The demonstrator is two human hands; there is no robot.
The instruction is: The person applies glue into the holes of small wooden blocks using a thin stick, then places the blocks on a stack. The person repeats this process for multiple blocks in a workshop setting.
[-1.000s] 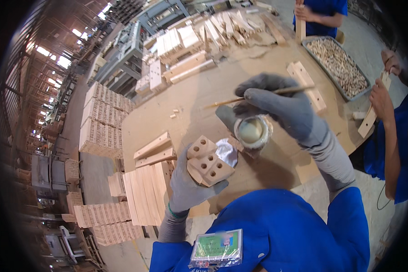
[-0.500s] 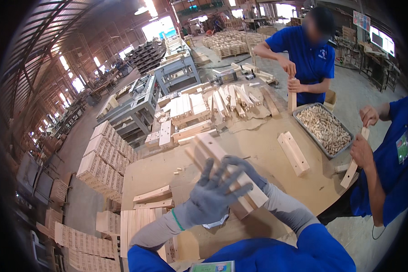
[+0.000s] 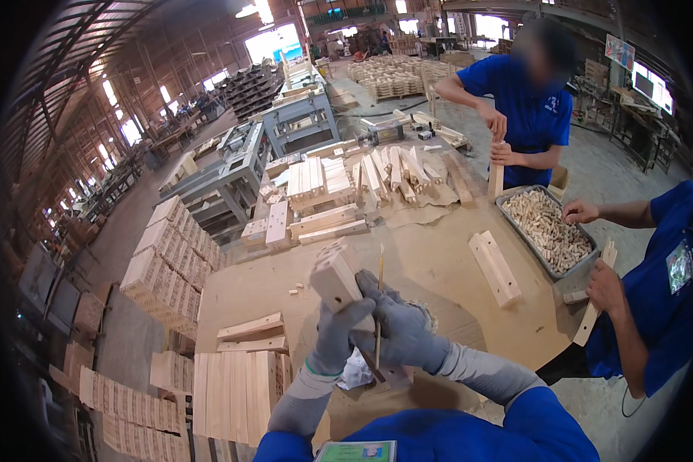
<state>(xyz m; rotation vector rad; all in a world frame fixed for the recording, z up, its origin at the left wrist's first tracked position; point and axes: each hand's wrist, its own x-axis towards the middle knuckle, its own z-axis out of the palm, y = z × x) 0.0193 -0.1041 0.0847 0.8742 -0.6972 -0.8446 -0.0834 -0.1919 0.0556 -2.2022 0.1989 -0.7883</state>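
Observation:
My left hand (image 3: 337, 333), in a grey glove, is closed around a bundle of light wooden pieces (image 3: 336, 276). The bundle is tilted, its holed end faces raised above the table. Beside it my right hand (image 3: 405, 333), also gloved, is closed with a thin, pencil-like stick (image 3: 379, 289) standing upright at its fingers. The stick's exact kind cannot be made out. Whether the right hand also supports the bundle is hidden. A crumpled white wad (image 3: 356, 371) lies below the hands on the brown tabletop (image 3: 431, 254).
Left of my hands stand wooden strips (image 3: 235, 393) and stacked blocks (image 3: 165, 269). More strips (image 3: 316, 181) lie at the table's far side. A grey tray (image 3: 550, 271) of dowels and a wooden pair (image 3: 495, 268) lie right. Two co-workers (image 3: 516, 100) handle wood there.
My left hand has gone from spread fingers to gripping the bundle, which has shifted left and turned end-up. The thin stick now shows at my right hand. The near co-worker's hand has reached to the dowels.

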